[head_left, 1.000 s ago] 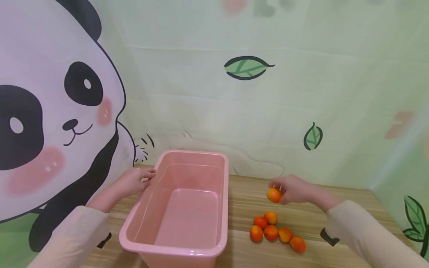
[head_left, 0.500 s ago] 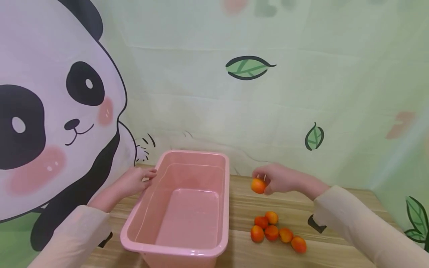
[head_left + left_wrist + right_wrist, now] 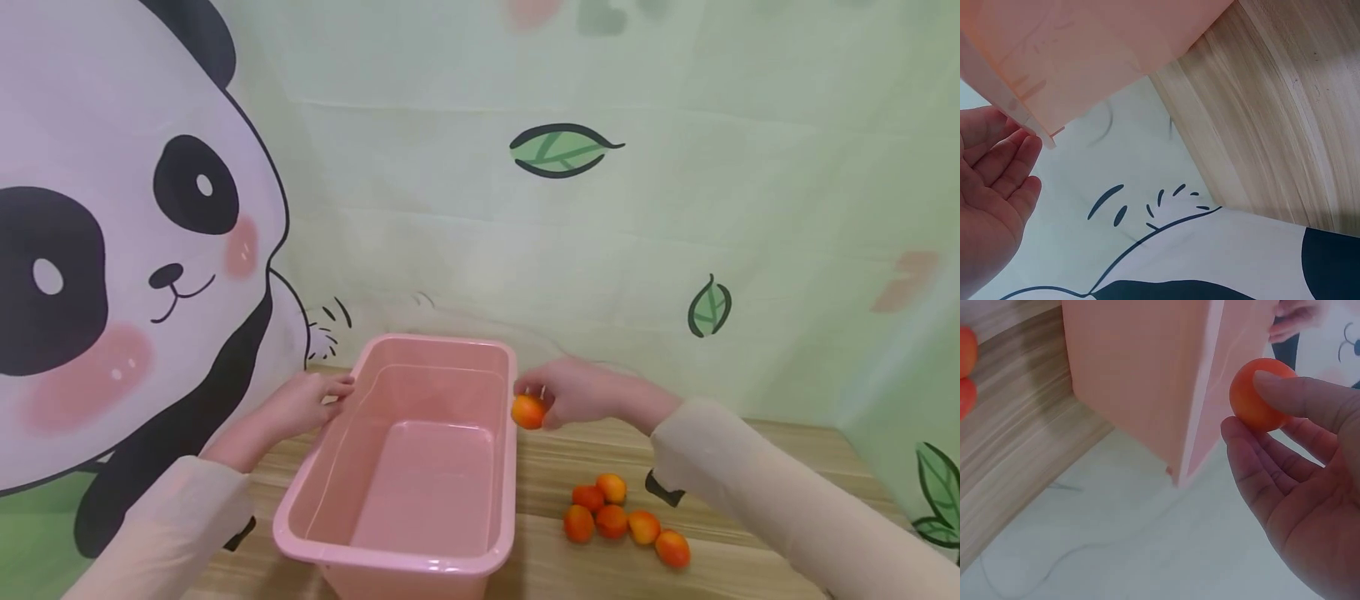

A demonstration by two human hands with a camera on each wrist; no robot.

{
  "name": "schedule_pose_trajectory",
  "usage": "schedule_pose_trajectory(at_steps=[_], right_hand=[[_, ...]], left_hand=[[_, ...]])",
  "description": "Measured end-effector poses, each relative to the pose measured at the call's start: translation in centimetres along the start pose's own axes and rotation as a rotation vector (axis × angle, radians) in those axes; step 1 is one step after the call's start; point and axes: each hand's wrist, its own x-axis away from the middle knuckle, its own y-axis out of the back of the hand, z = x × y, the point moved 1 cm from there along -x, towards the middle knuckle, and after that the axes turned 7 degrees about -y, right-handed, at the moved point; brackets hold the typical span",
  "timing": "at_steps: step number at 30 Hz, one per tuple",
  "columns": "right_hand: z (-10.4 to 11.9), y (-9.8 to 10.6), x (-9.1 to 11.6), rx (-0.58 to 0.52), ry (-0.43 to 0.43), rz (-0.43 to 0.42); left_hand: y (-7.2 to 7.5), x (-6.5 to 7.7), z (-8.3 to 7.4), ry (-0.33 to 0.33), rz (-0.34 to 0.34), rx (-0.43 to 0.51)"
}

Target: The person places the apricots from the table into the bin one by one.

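Orange fruit sits pinched at the tip of the right grip.

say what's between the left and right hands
From the left hand: the tub, then the fruit pinched in the right hand; the head view shows both.

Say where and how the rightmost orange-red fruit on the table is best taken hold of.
Probably pinched around its middle, with the right hand, once free, coming from above and from the right. The rightmost fruit is rounded, and its right side stands free, while a neighbouring fruit crowds its far-left side, leaving little finger room there.
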Motion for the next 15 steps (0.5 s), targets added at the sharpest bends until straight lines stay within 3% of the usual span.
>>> schedule_pose_trajectory(at_steps=[15], right_hand=[[4.5, -1.7, -3.4, 0.031, 0.056, 0.089]], left_hand=[[-0.1, 0.0, 0.2, -0.018, -0.01, -0.024]])
